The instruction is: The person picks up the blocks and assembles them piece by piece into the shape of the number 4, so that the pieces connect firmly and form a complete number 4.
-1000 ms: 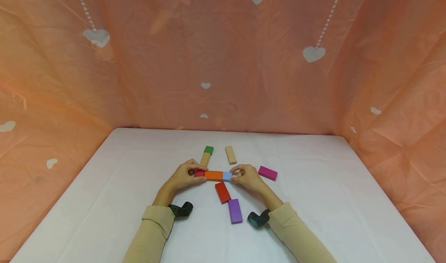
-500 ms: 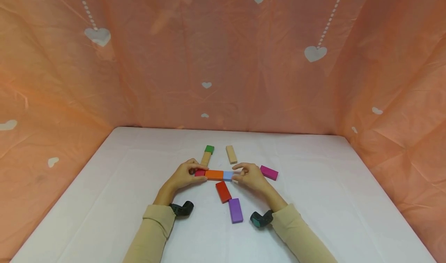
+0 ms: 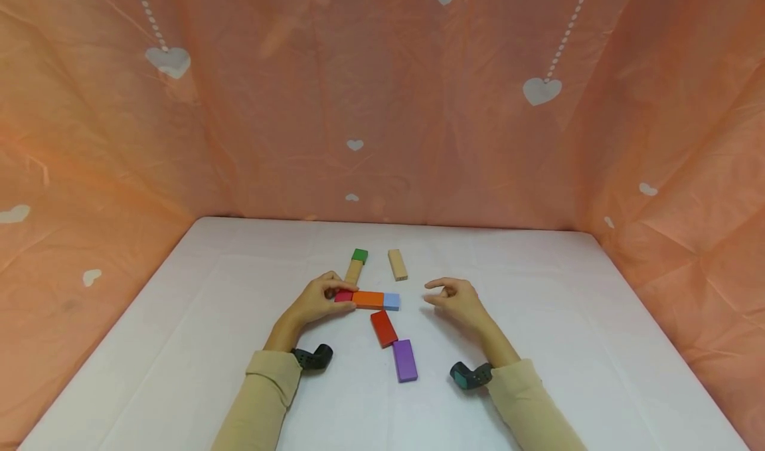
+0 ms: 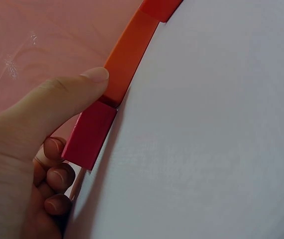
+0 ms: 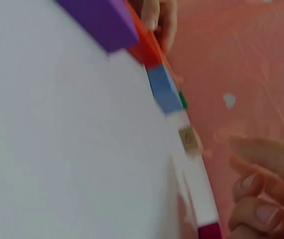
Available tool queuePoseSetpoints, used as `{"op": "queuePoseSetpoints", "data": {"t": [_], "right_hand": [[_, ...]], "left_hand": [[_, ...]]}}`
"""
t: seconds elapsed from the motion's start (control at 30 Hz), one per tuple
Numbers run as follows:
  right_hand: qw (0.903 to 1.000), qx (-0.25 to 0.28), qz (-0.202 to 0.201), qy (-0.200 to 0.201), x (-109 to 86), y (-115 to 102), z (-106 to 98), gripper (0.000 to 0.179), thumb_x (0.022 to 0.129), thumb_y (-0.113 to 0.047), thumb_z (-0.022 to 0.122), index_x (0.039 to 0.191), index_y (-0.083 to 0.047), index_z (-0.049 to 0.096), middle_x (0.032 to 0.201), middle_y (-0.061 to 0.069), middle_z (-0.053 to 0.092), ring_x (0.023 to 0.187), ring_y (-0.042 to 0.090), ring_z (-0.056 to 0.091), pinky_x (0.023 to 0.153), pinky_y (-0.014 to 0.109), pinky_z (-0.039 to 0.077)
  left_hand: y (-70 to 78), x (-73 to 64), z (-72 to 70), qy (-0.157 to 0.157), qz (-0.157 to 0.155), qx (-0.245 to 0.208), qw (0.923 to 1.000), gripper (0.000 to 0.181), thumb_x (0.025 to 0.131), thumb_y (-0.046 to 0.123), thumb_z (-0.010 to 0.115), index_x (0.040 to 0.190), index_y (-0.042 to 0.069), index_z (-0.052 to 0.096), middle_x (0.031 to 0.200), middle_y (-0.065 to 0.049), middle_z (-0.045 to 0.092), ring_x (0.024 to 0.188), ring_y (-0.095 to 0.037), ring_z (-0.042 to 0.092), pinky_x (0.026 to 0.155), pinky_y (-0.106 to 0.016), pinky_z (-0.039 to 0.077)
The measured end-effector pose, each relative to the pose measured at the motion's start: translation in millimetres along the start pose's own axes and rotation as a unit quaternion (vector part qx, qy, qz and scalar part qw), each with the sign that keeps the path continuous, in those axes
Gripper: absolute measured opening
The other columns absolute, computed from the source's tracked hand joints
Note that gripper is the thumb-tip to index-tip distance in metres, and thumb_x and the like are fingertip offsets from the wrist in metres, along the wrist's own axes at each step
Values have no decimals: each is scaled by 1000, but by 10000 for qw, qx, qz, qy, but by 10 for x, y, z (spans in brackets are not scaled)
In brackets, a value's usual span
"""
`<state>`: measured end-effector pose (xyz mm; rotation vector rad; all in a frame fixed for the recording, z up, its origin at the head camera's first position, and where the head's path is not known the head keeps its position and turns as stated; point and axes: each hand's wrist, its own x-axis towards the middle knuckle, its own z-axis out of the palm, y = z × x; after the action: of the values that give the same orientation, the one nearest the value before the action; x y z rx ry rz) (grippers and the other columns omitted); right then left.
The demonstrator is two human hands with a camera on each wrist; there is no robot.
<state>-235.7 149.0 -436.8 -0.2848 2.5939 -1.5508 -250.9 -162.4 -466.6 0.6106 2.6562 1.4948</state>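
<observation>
My left hand (image 3: 319,298) pinches the left end of an orange block (image 3: 368,300), thumb on the near side and index finger on the far side. Within that grasp lies a crimson block (image 4: 89,134), end to end with the orange one. A light blue block (image 3: 391,301) adjoins the orange block's right end. To the right of this row, my right hand (image 3: 460,305) hovers with thumb and index finger apart and nothing between them. The right wrist view shows a magenta block (image 5: 210,231) near that hand; the hand covers it in the head view.
A red block (image 3: 384,329) and a purple block (image 3: 405,360) lie nearer me. Behind the row are a plain wooden block (image 3: 354,271) with a green block (image 3: 360,256) at its far end, and another plain block (image 3: 397,265). All rest on a white table (image 3: 179,345).
My right hand has left the light blue block and moved right, now covering the magenta block in the head view. My left hand keeps its hold; the row stays in place.
</observation>
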Motion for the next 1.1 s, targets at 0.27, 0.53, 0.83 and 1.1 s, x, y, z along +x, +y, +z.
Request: {"op": "queuePoseSetpoints", "data": {"t": [0.27, 0.53, 0.83, 1.1], "right_hand": [[9980, 234, 231, 533, -35, 191, -208, 30, 82, -9, 74, 107, 6, 69, 57, -10, 44, 54, 1, 39, 54, 17, 36], [9925, 226, 825, 878, -62, 272, -366, 37, 82, -18, 75, 113, 1, 68, 56, -11, 43, 56, 4, 38, 55, 19, 35], [9881, 335, 1397, 554, -99, 360, -500, 50, 82, -20, 75, 126, 1, 60, 56, -12, 47, 58, 5, 42, 62, 21, 37], [9862, 275, 1588, 366, -115, 365, -508, 54, 81, -19, 77, 128, 0, 59, 57, -10, 42, 60, 7, 39, 62, 23, 34]], "left_hand": [[1, -8, -5, 0, -3, -7, 10000, 31, 77, 15, 80, 106, 5, 74, 84, -7, 51, 76, -10, 40, 66, -19, 33], [11, -14, -9, -8, -73, -12, 10000, 31, 77, 16, 80, 106, 6, 74, 83, -6, 50, 76, -11, 39, 66, -20, 32], [19, -21, -4, -1, -215, 45, 9998, 31, 78, 17, 80, 106, 7, 74, 85, -7, 50, 80, -15, 40, 67, -20, 33], [14, -22, 0, 18, -230, 58, 9997, 31, 78, 18, 80, 106, 8, 74, 85, -7, 50, 80, -14, 41, 67, -20, 33]]}}
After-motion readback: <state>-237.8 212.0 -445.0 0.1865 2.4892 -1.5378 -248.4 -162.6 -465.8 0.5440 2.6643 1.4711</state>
